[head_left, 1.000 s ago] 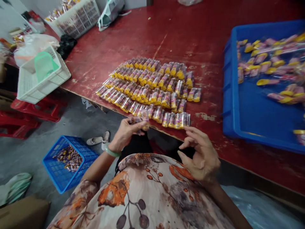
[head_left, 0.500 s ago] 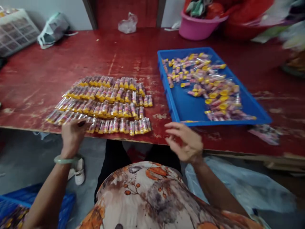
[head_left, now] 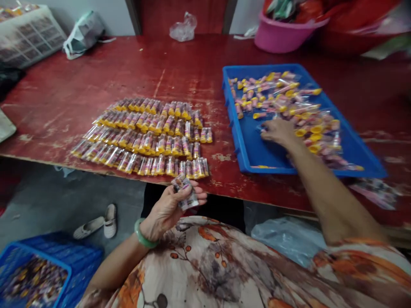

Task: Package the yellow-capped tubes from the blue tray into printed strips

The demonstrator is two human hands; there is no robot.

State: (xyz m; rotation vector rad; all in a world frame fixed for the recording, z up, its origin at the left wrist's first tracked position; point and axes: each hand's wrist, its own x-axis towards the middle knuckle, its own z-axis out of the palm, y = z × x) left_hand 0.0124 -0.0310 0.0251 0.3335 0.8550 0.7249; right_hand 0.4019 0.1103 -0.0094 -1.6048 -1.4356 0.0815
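My left hand (head_left: pixel 173 203), with a green bangle at its wrist, holds a flat, clear printed plastic packet (head_left: pixel 186 192) between thumb and fingers at the table's front edge. My right hand (head_left: pixel 278 131) reaches into the blue tray (head_left: pixel 265 162), its fingers curled down among small pink tubes with yellow ends (head_left: pixel 316 129). What its fingertips grip is mostly hidden. Some tubes in the tray have long clear wrappers. Left of the tray, rows of wrapped tubes with yellow ends (head_left: pixel 146 143) lie side by side on the red table, just beyond my left hand.
A pink basin (head_left: pixel 282 36) and a clear plastic bag (head_left: pixel 183 28) stand at the back of the worn red table (head_left: pixel 192 72). Printed plastic sleeves (head_left: pixel 375 192) lie right of the tray. A blue crate (head_left: pixel 69 273) of small pieces and white shoes (head_left: pixel 110 222) are on the floor.
My left hand has moved right from the rows to the front of my body, where the packet now shows. My right hand has gone forward into the tray. The view has shifted slightly.
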